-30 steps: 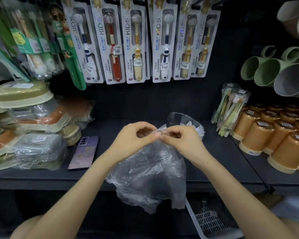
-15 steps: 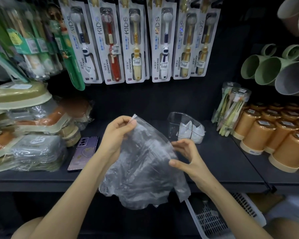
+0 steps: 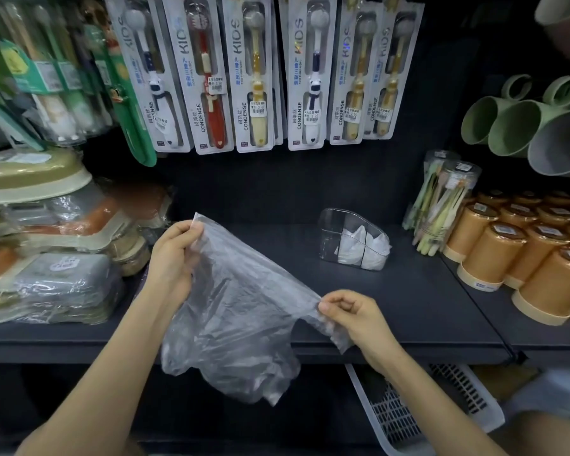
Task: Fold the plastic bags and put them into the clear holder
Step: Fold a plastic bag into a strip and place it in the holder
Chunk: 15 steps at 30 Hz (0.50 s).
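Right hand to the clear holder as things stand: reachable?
Probably yes. The clear holder stands on the shelf straight beyond the right hand, with only bare shelf between. But its fingers pinch the plastic bag, stretched to the left hand.

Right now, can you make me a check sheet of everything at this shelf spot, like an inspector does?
Surface: dark shelf, flat.
Job's things: plastic bag unfolded, stretched between both hands, the rest hanging past the shelf edge; clear holder stands on the shelf with folded white bags inside.
Clutter: wrapped boxes stacked at the left; orange cups and toothbrush tubes at the right.
Hands: left hand pinches the bag's upper corner; right hand pinches its lower edge.
Cables: nothing seen.
Surroundings: toothbrush packs hang above; green mugs at the upper right; white basket below the shelf.
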Each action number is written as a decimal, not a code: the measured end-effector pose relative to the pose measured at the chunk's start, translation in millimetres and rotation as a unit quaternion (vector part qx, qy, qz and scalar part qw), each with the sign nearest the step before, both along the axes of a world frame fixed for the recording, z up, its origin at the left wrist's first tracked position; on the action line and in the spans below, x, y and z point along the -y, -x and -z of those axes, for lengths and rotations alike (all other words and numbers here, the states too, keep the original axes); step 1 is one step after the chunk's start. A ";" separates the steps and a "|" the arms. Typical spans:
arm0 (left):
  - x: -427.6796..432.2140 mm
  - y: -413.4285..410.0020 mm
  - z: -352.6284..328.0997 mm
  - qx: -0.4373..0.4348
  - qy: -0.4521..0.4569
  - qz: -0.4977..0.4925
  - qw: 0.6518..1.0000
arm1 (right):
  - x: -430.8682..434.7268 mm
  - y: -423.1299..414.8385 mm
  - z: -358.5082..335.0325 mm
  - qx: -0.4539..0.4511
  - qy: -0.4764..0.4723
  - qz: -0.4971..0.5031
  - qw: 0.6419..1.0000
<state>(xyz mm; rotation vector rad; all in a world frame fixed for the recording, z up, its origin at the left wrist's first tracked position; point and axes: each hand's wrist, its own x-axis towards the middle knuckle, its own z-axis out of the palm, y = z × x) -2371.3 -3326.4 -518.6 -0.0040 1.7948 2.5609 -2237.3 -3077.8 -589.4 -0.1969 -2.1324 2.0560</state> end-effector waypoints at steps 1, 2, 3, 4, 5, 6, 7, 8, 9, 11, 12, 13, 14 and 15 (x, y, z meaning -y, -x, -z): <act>1.2 2.3 1.8 0.011 0.015 -0.005 1.000 | -4.7 2.6 -0.3 0.010 0.014 0.012 1.000; 1.5 4.7 4.1 0.021 0.031 -0.011 0.999 | -9.7 5.6 -1.3 0.024 0.030 0.020 0.999; 1.3 6.8 6.6 0.030 0.044 -0.016 0.998 | -15.1 8.9 -2.1 0.040 0.042 0.027 0.998; 0.8 7.9 9.0 0.039 0.053 -0.022 0.998 | -20.5 12.4 -3.6 0.054 0.056 0.032 0.996; -0.5 9.4 11.8 0.047 0.056 -0.029 0.997 | -27.3 16.6 -4.4 0.062 0.073 0.041 0.995; -1.2 11.2 15.6 0.053 0.062 -0.041 0.996 | -34.0 20.7 -5.7 0.063 0.092 0.055 0.992; -2.8 13.4 19.9 0.052 0.077 -0.056 0.994 | -41.0 25.1 -6.4 0.060 0.103 0.071 0.990; -4.3 16.9 25.4 0.044 0.102 -0.070 0.991 | -47.1 29.8 -6.4 0.054 0.100 0.086 0.990; -6.3 20.8 31.6 0.029 0.132 -0.077 0.988 | -52.3 34.6 -5.7 0.048 0.083 0.097 0.991; -11.3 29.4 45.0 -0.007 0.201 -0.081 0.976 | -58.3 45.4 -2.8 0.041 0.014 0.115 0.992; -13.8 34.5 51.9 -0.029 0.242 -0.083 0.966 | -60.5 52.7 0.0 0.040 -0.030 0.126 0.991; -15.9 39.4 58.3 -0.048 0.288 -0.084 0.953 | -62.7 60.5 3.0 0.039 -0.078 0.138 0.987; -17.9 44.3 64.3 -0.063 0.330 -0.082 0.938 | -64.9 69.3 5.9 0.037 -0.126 0.151 0.980; -20.1 48.9 68.7 -0.073 0.365 -0.076 0.925 | -67.2 77.8 8.2 0.032 -0.174 0.161 0.971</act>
